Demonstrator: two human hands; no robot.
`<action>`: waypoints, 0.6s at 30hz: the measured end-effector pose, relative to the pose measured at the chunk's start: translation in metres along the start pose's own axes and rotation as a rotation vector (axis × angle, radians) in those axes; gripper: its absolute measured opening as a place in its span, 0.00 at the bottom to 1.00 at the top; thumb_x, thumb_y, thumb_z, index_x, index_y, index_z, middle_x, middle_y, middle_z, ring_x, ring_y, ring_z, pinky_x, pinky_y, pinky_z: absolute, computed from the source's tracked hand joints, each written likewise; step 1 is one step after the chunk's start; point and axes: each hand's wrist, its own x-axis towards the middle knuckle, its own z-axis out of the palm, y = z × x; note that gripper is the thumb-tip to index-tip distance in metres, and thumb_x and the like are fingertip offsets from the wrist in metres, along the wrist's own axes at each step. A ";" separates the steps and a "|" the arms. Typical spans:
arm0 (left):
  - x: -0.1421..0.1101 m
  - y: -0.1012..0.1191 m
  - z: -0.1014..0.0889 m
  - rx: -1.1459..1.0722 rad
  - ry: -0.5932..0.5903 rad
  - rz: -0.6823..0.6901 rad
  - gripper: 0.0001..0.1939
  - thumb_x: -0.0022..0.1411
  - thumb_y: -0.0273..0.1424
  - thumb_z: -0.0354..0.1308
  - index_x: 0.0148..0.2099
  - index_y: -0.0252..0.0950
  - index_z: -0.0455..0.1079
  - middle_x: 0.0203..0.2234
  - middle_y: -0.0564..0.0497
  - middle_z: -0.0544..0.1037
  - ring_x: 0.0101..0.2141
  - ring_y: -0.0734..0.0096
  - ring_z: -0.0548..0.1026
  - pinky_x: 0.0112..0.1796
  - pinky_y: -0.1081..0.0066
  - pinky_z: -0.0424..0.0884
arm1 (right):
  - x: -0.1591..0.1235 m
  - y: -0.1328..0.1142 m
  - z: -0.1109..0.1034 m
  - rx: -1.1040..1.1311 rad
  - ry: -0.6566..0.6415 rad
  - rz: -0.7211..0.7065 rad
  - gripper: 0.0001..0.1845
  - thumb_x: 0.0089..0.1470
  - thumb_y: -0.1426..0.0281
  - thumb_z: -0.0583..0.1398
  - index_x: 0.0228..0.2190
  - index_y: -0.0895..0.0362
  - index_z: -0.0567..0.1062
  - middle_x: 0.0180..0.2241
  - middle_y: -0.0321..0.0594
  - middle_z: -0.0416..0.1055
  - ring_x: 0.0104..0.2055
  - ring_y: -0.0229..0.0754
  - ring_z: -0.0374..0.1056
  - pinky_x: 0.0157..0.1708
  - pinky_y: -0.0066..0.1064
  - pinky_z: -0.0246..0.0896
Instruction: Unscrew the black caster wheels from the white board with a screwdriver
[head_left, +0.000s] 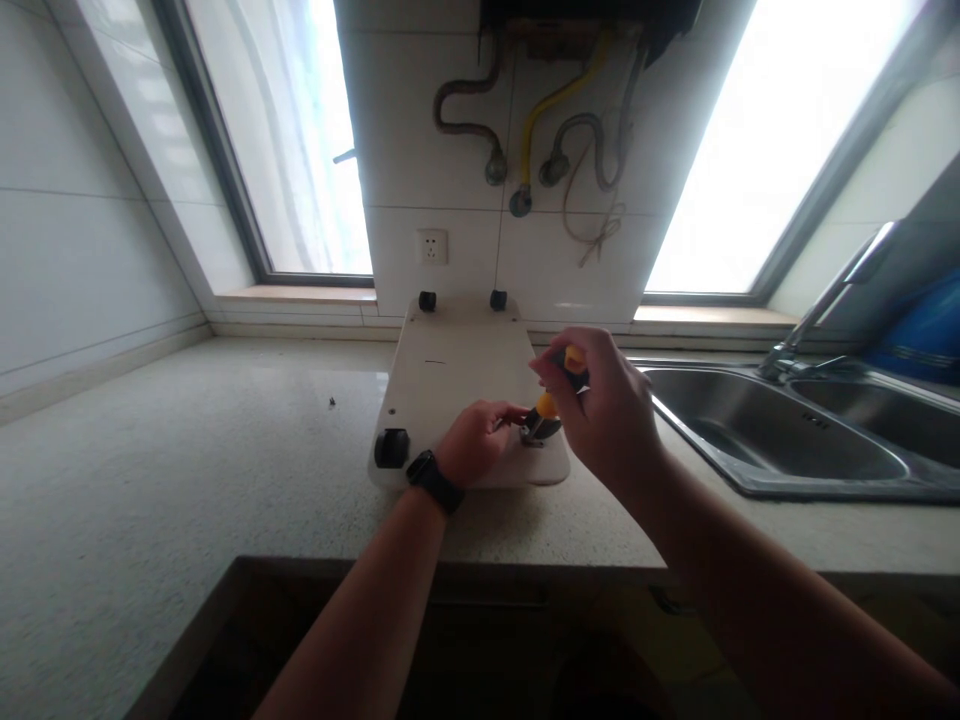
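A cream-white board (457, 370) lies on the countertop, with a black caster (391, 447) at its near left corner and two more along its far edge. At the near right corner sits another dark caster (551, 428) on a metal plate, partly hidden by my hands. My right hand (604, 405) is closed round the handle of a yellow-and-black screwdriver (575, 360), held tilted with its tip down at that plate. My left hand (480, 440), with a black watch on the wrist, rests on the board, its fingers pinched at this caster beside the screwdriver's shaft.
Small dark screws (332, 402) lie on the countertop (225, 430) to the left. A double steel sink (780, 430) with a tall faucet (825, 290) is set in at the right. On the wall behind are a socket (431, 246) and several pipes. The counter's front edge runs below my forearms.
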 end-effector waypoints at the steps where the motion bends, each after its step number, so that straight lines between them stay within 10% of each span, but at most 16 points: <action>1: 0.000 0.001 0.000 0.001 0.000 -0.003 0.19 0.61 0.18 0.53 0.48 0.37 0.79 0.42 0.48 0.84 0.44 0.64 0.79 0.49 0.64 0.71 | 0.001 0.000 -0.003 -0.063 0.005 -0.037 0.10 0.61 0.64 0.62 0.40 0.56 0.70 0.33 0.39 0.74 0.33 0.37 0.71 0.34 0.30 0.66; 10: -0.003 0.002 0.000 0.014 0.011 -0.026 0.18 0.62 0.20 0.54 0.49 0.39 0.78 0.42 0.49 0.83 0.44 0.64 0.78 0.49 0.64 0.71 | 0.002 0.003 -0.005 -0.287 0.064 -0.077 0.12 0.60 0.62 0.62 0.36 0.60 0.73 0.31 0.42 0.73 0.29 0.37 0.67 0.26 0.30 0.62; 18: -0.003 0.001 0.001 0.037 0.060 -0.041 0.06 0.63 0.25 0.58 0.41 0.36 0.76 0.37 0.49 0.81 0.40 0.64 0.76 0.43 0.65 0.71 | 0.020 -0.003 -0.021 -0.173 -0.255 0.004 0.22 0.64 0.66 0.56 0.57 0.58 0.71 0.48 0.51 0.73 0.35 0.42 0.70 0.34 0.39 0.68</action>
